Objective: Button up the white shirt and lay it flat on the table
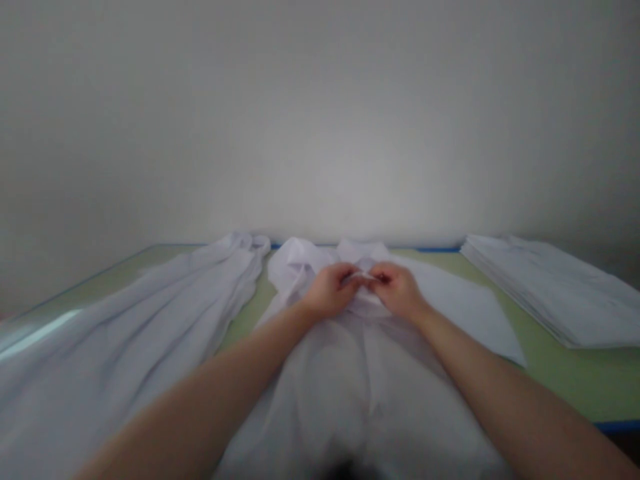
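Observation:
A white garment (345,373) lies bunched over the near middle of the table and spreads down toward me. At its far end, near the collar-like part, my left hand (333,290) pinches the cloth between thumb and fingers. Close beside it, my right hand (397,288) pinches the same edge. A short strip of white fabric shows between the two sets of fingertips. Blur hides the exact part of the garment that they grip. Under and right of my right hand, a flat white piece of cloth (465,300) extends across the table.
To the left, more white garments (165,333) lie in long folds. A stack of folded white cloth (565,287) sits at the right. The green table (575,380) has a blue edge, and a plain pale wall (320,120) rises behind it.

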`<state>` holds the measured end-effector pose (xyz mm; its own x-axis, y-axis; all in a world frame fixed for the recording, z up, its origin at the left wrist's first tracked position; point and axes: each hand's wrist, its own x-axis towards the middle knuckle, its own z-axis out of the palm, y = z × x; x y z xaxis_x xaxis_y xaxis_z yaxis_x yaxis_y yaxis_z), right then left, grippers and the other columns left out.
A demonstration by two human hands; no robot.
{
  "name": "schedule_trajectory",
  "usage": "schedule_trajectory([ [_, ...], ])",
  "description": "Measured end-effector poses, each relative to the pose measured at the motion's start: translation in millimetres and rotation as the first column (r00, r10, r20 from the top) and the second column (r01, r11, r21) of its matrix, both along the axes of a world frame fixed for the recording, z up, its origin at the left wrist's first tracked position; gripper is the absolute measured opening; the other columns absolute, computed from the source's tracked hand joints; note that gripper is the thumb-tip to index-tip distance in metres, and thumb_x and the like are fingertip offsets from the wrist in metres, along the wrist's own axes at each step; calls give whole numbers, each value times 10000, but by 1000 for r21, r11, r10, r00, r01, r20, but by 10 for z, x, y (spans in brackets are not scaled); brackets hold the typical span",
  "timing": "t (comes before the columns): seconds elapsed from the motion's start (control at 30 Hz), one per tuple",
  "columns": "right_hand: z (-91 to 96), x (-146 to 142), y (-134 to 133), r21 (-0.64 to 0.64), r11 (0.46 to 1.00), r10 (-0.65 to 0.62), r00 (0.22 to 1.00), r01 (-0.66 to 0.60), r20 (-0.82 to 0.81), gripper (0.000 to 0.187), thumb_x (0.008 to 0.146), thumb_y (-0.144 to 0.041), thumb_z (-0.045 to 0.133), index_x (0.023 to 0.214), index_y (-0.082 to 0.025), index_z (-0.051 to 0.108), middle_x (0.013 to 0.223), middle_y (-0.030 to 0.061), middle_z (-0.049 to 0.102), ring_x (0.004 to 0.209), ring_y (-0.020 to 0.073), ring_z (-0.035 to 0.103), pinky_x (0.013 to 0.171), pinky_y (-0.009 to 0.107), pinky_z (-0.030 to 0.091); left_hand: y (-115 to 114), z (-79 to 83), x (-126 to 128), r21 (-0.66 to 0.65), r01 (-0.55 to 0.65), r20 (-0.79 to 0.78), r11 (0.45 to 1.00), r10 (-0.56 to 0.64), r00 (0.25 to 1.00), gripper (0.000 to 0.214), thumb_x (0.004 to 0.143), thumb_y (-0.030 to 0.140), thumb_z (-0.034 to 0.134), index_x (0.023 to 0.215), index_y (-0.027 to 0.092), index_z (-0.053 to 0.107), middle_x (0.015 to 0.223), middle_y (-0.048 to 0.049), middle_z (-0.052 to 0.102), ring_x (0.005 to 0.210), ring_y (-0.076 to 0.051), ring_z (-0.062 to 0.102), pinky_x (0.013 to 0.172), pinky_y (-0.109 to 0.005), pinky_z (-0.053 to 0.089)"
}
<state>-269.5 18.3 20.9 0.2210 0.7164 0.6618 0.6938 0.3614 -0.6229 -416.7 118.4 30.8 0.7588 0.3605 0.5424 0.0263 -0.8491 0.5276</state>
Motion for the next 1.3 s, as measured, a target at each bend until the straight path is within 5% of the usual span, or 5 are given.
schedule_trajectory([
  [0.27,-33,-11,30,11,1000,-18,996,19,-87,116,757,-273,577,737,-162,606,624,-5,574,567,109,503,526,207,377,-45,-13,12,-19,-11,139,1000,13,990,245,819,359,571,944,180,683,945,-44,696,869,-148,619,808,-246,468],
  [0.5,-53,20,27,96,985,-160,970,144,184,36,777,-197,527,771,-174,554,727,22,573,686,139,506,633,238,389,4,-41,30,-202,51,67,978,-38,997,301,763,383,630,978,181,690,974,-47,704,890,-175,639,819,-278,496],
  [0.9,-71,99,-6,238,971,-127,873,14,471,192,790,-89,435,880,-194,568,935,76,575,937,185,520,844,310,434,38,25,56,-389,172,72,905,-157,985,333,771,380,612,999,146,677,992,-79,695,896,-182,633,815,-302,496],
  [1.1,-67,127,-46,204,979,-108,825,-10,554,208,777,-106,463,861,-206,625,990,73,602,990,189,532,877,327,438,53,39,68,-348,91,11,933,-93,996,297,824,384,524,907,141,673,893,-54,699,797,-146,615,736,-259,488],
  [1.3,-100,142,-13,237,971,-135,890,32,435,210,751,-101,485,817,-211,652,963,55,650,944,175,581,871,326,453,54,9,81,-254,90,58,963,-77,995,268,811,329,550,979,160,672,979,-66,691,882,-166,619,812,-285,484],
])
